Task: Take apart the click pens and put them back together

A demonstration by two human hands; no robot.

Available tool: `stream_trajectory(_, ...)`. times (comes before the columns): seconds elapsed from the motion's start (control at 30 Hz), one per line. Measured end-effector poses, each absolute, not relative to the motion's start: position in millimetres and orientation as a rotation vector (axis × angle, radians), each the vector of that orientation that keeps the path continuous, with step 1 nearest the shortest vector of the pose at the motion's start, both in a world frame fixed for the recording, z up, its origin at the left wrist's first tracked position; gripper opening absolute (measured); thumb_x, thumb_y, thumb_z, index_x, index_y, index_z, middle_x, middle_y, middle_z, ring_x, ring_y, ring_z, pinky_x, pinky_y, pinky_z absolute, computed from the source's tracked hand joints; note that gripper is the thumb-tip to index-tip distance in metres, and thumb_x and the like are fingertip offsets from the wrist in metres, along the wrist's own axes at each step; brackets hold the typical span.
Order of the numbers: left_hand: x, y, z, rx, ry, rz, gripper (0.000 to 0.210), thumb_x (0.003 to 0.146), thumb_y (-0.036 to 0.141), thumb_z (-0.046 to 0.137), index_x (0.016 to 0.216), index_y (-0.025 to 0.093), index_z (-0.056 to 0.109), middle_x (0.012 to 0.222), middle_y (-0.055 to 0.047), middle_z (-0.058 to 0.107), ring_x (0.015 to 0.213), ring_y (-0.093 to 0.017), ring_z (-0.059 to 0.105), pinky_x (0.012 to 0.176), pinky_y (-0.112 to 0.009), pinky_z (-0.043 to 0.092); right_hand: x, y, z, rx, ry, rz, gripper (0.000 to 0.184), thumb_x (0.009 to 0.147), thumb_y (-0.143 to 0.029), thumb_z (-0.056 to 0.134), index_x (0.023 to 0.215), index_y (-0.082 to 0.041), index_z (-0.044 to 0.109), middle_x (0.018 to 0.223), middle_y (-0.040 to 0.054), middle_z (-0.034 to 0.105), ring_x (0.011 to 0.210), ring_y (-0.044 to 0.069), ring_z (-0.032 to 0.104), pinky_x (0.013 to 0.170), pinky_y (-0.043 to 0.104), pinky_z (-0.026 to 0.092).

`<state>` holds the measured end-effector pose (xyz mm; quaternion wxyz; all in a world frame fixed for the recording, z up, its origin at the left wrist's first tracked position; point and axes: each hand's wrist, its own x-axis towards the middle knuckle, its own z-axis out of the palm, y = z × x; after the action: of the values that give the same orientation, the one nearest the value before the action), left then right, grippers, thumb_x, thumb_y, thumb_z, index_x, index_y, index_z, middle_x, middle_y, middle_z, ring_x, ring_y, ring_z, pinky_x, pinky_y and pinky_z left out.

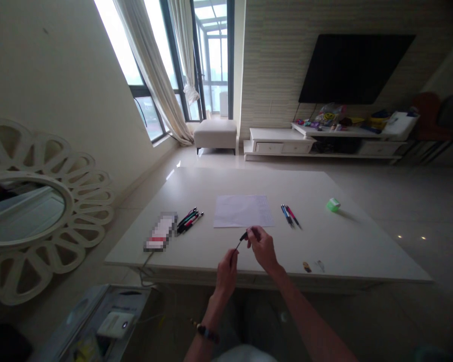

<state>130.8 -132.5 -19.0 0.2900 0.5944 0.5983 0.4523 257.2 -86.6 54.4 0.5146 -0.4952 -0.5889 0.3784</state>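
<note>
In front of my chest, over the table's near part, both hands are closed on the parts of a black pen (243,236). My right hand (262,246) pinches its thick dark barrel from the upper right. From the barrel's lower end a thin rod, like a refill (238,246), slants down to my left hand (227,269), whose fingertips pinch it. Whether the rod sits inside the barrel, I cannot tell. Just beyond my hands a white sheet of paper (241,211) lies flat on the table.
On the white table (324,241), several pens (189,221) and a blurred-out phone (161,232) lie left. Right are more pens (290,216), a green-and-white container (333,204), a small yellowish piece (306,266) and a clear piece (319,266). An open drawer (109,322) stands lower left.
</note>
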Motion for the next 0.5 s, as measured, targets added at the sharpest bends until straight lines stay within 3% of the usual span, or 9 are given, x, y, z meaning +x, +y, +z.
stream_trajectory(0.33,128,-139,-13,1.605,1.578,1.199,0.030,0.089,0.040,0.034,0.086,0.019,0.055,0.069,0.002,0.054,0.060,-0.010,0.046,0.058,-0.021,0.037,257,-91,55,-1.191,-1.534,0.894,0.032,0.086,-0.045,0.042,0.083,-0.016,0.056,0.065,0.0031,0.062,0.049,0.012,0.055,0.046,0.021,0.044)
stream_trajectory(0.5,128,-138,-15,1.576,1.570,1.186,0.027,0.087,0.038,0.039,0.101,0.020,0.054,0.078,0.000,0.061,0.066,-0.013,0.053,0.063,-0.024,0.040,253,-98,49,-1.143,-1.652,0.966,0.024,0.083,-0.039,0.048,0.077,-0.017,0.058,0.065,0.0021,0.063,0.049,0.012,0.057,0.047,0.021,0.045)
